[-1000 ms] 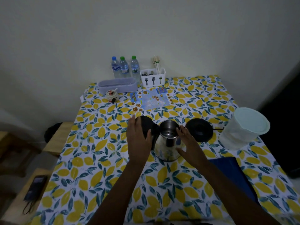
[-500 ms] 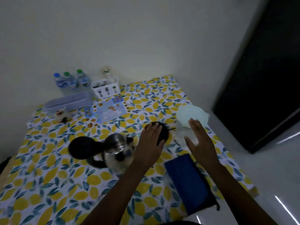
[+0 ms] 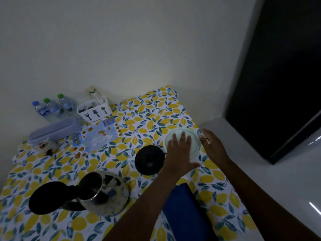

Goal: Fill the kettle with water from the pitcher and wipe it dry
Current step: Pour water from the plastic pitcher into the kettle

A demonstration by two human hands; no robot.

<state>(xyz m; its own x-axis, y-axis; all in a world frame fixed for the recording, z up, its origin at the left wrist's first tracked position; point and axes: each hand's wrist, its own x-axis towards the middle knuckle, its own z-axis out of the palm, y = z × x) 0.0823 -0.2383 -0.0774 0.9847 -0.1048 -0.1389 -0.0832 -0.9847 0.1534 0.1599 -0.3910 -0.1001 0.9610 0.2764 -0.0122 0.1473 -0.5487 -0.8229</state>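
Note:
A steel kettle (image 3: 104, 193) stands open at the lower left of the table, its black lid (image 3: 46, 197) flipped back to the left. Its round black base (image 3: 149, 160) lies to the right of it. A white pitcher with a pale green lid (image 3: 192, 136) stands near the table's right edge. My left hand (image 3: 180, 153) lies flat over the pitcher's lid, fingers spread. My right hand (image 3: 212, 146) is open beside the pitcher's right side. A folded blue cloth (image 3: 184, 211) lies on the table between my forearms.
The table wears a lemon-print cloth (image 3: 147, 119). At the back stand three water bottles (image 3: 50, 106), a white cutlery holder (image 3: 94, 111), a lilac lidded box (image 3: 55, 130) and a small cup (image 3: 47, 146). A dark doorway (image 3: 281, 75) is at the right.
My view swung right. Both hands left the kettle and moved right to the pitcher; the left hand now lies on its lid and the right hand is at its side.

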